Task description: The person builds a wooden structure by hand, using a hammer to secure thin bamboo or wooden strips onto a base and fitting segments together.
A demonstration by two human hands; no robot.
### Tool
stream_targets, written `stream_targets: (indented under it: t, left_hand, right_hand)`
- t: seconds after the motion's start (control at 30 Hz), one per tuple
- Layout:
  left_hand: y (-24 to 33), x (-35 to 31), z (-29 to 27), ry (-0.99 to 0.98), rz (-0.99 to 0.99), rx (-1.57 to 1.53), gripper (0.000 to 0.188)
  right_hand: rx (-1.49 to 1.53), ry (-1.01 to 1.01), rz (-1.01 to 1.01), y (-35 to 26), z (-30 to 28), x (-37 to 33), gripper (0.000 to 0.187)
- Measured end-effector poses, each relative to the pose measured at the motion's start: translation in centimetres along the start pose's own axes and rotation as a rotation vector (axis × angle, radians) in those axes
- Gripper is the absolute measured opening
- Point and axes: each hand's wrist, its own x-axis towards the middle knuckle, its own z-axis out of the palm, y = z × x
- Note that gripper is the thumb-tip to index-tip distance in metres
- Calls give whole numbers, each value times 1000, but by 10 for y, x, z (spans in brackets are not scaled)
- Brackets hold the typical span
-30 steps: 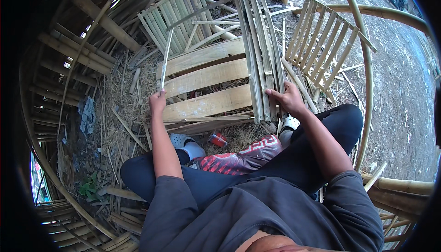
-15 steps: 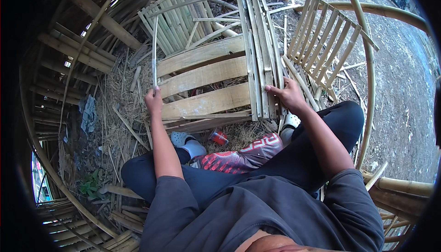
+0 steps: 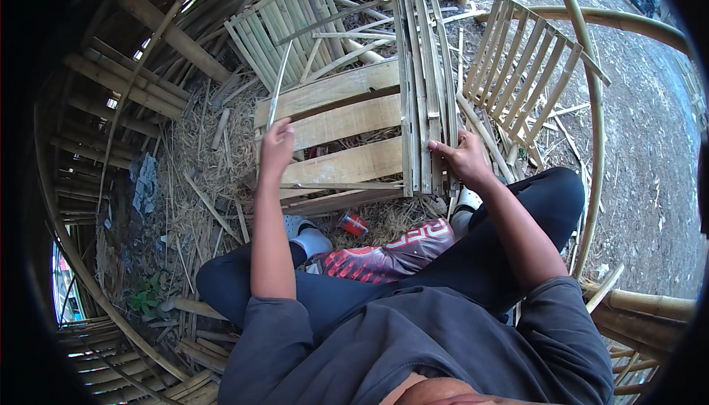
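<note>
Ground (image 3: pixel 639 158) carries low slatted wooden frame (image 3: pixel 362 115): pale broad boards with gaps between, narrow strip (image 3: pixel 347 185) along near edge. Long bamboo strips (image 3: pixel 419 102) side by side along right edge, running out past far right corner. On ground: dry straw (image 3: pixel 198 128) left of frame; red cup (image 3: pixel 353 224) just off near edge; bluish rag (image 3: pixel 145 183) well out from left edge; green slatted panel (image 3: pixel 275 33) beyond far left corner, tilted.
</note>
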Motion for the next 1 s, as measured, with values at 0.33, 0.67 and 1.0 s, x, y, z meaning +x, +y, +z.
stream_targets:
  t: [0.33,0.67,1.0]
  left_hand:
    - [117,-44,184,-395,-57,-421,73]
    - [178,-61,198,-172,281,-554,50]
    - [133,-39,150,-167,378,-323,42]
  right_hand:
    - [142,-64,-99,-5,12,-3,27]
    - [74,-45,-304,18,13,-5,36]
    - [-79,-339,-304,27,41,7,62]
